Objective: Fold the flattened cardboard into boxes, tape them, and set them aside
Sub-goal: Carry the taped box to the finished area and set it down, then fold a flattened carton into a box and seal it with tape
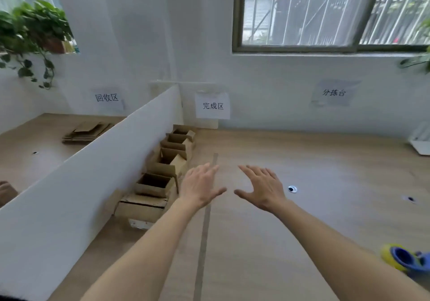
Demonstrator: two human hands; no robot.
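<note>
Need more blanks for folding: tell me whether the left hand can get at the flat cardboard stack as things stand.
Probably not directly: the open left hand is on the near side of the tall white divider panel, and the flattened brown cardboard stack lies beyond it.

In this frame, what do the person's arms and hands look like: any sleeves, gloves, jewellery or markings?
Both forearms are bare as far as the picture's bottom edge, with no sleeve in view. The left hand and the right hand are bare too: no gloves, rings, watch, wristband or marks show. The frame is slightly soft, so very fine detail cannot be ruled out.
</note>
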